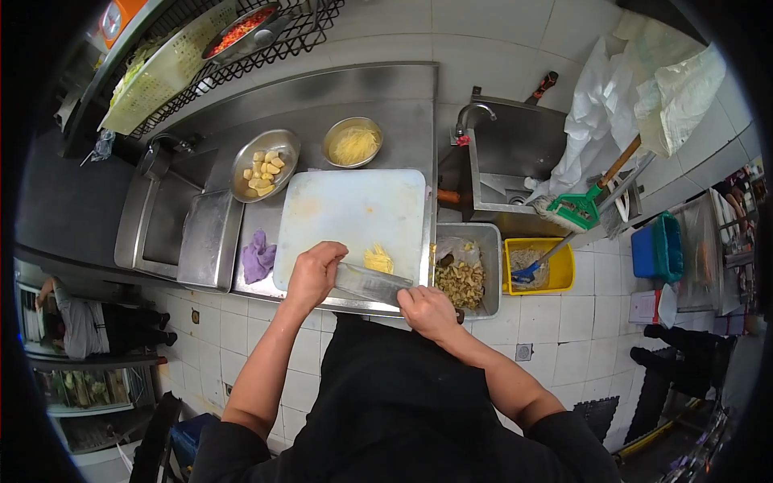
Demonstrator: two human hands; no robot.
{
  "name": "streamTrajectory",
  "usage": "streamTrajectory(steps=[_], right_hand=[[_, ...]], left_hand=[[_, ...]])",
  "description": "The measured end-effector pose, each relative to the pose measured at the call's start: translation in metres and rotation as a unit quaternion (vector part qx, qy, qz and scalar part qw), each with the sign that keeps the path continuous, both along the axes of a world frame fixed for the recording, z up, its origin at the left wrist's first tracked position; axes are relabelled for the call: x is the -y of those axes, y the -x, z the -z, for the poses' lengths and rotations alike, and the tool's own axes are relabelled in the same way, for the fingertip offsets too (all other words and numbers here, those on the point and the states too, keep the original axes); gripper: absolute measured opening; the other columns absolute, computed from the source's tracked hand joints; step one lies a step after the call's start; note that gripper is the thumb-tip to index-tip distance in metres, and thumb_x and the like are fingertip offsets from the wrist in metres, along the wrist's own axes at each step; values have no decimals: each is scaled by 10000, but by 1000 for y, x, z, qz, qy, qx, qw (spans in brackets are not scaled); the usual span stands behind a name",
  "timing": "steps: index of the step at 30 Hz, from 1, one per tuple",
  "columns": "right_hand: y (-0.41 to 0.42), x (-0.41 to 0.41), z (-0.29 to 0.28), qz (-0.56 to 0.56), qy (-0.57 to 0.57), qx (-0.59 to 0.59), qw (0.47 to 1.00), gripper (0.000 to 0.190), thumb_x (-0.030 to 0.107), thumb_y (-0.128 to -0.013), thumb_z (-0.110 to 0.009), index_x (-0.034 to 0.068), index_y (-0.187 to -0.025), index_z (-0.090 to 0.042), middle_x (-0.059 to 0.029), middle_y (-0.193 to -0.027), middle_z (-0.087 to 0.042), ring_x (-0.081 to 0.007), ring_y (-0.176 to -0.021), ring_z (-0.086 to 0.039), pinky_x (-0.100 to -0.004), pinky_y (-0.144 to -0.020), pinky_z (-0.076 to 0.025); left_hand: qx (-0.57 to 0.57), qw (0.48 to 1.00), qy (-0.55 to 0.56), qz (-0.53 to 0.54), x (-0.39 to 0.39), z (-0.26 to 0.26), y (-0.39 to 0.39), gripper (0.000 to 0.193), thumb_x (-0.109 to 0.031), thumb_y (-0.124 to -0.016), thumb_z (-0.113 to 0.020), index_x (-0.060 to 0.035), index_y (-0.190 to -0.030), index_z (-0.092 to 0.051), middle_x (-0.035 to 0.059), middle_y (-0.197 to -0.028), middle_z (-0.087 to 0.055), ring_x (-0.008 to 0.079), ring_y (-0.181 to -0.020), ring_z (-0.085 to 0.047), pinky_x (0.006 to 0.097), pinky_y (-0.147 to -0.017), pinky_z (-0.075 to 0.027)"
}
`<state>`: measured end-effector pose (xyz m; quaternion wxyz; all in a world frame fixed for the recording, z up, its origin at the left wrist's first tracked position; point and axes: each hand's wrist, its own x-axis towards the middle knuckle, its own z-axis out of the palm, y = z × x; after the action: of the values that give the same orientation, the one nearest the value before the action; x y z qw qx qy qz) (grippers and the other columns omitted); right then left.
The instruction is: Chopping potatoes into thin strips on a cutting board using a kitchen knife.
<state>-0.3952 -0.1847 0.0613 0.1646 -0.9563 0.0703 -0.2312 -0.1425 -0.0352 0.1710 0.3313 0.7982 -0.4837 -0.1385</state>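
My right hand point(427, 309) grips the handle end of a cleaver point(374, 284), whose wide blade lies across the near edge of a white cutting board point(338, 211). At the blade's far end is my left hand point(315, 270), with its thumb and fingers pinched together near the metal; whether they hold it is unclear. Just beyond the blade, a small pile of pale yellow shreds point(378, 258) rests on the board. Behind the board stand a steel bowl point(352, 121) of similar shreds point(355, 145) and an oval steel bowl point(291, 145) of peeled yellow chunks point(264, 171).
A purple cloth point(258, 256) lies left of the board, beside a steel sink point(169, 223). At right are a grey tub point(492, 265) of scraps, a yellow mop bucket point(564, 265) and another sink point(513, 145). Two people stand farther off, one at each side.
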Motion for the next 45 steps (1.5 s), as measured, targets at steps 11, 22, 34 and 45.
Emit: streamTrajectory(steps=[11,22,34,45], right_hand=[[58,28,-12,46,38,39,997,116,128,-881,-704,122,-867,-589,-42,-797,-622,-246,-763,-683,-399,-690,-555],[92,6,-8,40,-106,-24,993,272,185,-873,-828,81,-961,-593,-113,-859,-729,-347,-846,-766,-491,-750,-607],[90,1,-15,54,-157,-41,985,315,157,-842,-852,57,-961,-579,-171,-828,-730,-407,-814,-751,-520,-743,-606],[111,23,-7,124,-465,-93,872,278,277,-1110,-721,74,-1289,-657,-151,-711,-705,-325,-631,-717,-447,-604,-555]], left_hand=[[-138,945,-258,143,79,22,0,298,-260,-972,-898,-37,-1166,-866,166,-974,-848,278,-904,-781,405,-882,-609],[-13,951,-138,275,183,51,83,186,-161,-1031,-767,-50,-1149,-858,200,-1133,-773,433,-1097,-729,493,-986,-571],[-17,937,-182,297,220,77,128,340,-93,-977,-780,-90,-1311,-838,220,-1220,-801,429,-1183,-752,509,-1033,-594],[-151,980,96,-89,137,36,-10,349,-320,-1098,-758,1,-1219,-825,200,-1183,-841,344,-1084,-801,410,-984,-621]])
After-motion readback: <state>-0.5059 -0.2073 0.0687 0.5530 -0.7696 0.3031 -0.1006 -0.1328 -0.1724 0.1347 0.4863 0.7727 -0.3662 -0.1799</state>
